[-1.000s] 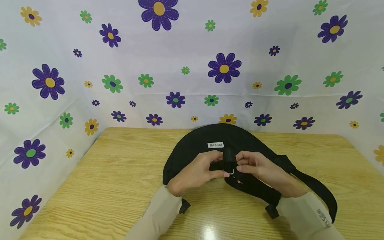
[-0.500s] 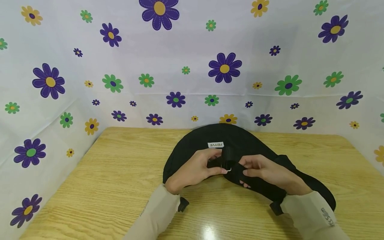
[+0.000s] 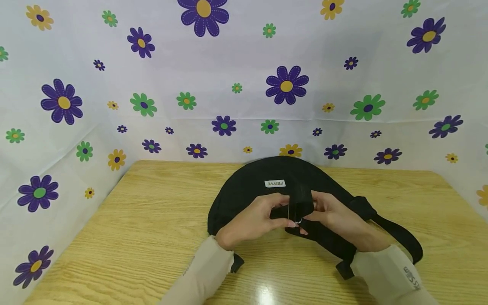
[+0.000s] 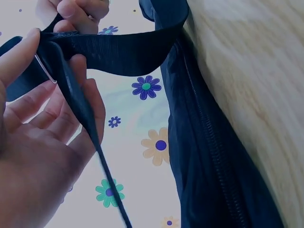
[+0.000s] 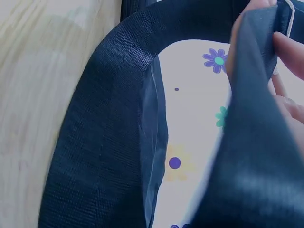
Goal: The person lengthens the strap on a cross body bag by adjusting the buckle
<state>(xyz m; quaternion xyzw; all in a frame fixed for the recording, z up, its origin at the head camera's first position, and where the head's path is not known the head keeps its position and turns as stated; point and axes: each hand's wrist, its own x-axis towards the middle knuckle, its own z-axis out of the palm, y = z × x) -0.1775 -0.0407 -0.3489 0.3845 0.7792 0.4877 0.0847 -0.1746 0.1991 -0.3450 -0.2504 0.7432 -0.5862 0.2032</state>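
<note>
A black crescent-shaped bag [image 3: 248, 192] with a white label [image 3: 275, 183] lies on the table. My left hand [image 3: 255, 220] pinches the bag's black webbing strap [image 3: 301, 197] beside a thin metal ring [image 4: 46, 70], its thumb close to the metal. Facing it, my right hand [image 3: 339, 218] pinches the strap at the other side of the ring. A raised loop of strap stands between the two hands, and it partly hides the right fingertips in the head view. From the right hand a length of strap [image 3: 331, 243] runs down toward the right sleeve.
Another strap section [image 3: 400, 235] curves off the bag's right end onto the wooden table [image 3: 164, 203]. A dark strap end [image 3: 237, 262] lies beside the left sleeve. Behind the table hangs a white cloth [image 3: 213, 76] with printed flowers. The bag's zipper [image 4: 213, 152] shows in the left wrist view.
The right hand first drew slightly right and down with the strap, then came back up to the ring. Both hands shifted a little right, and the raised loop now looks wider.
</note>
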